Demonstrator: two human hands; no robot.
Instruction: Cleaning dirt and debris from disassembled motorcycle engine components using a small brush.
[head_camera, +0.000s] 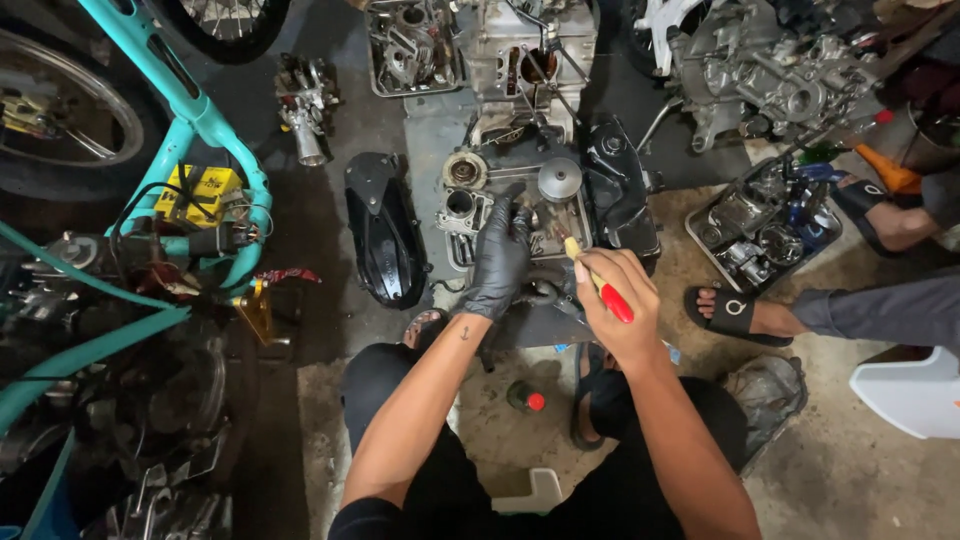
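At the far left a turquoise motorcycle frame rises over the floor, with a spoked wheel behind it and a yellow box tucked into its tubes. Just right of the frame, farther off, a small carburettor-like part lies on the concrete floor, and nearer to me a black plastic cover lies flat.

My left hand wears a black glove — its fingers are spread and pressed down on the engine part in the metal tray before me, steadying it rather than gripping it. Just beyond my fingertips sit a round grey cap and a ring-shaped piece. Farther still stands an engine block.

My right hand is bare and closed around a red-handled tool; its pale tip points at the part in the tray, close beside my gloved fingers. I cannot tell whether the tip touches the metal. Near my knees a small dark bottle with a red cap stands on the floor.

To the right, a second tray of engine pieces lies on the floor, with another engine casing beyond it. Another person's feet in black sandals rest just beside that tray — and a white stool shows at the right edge.
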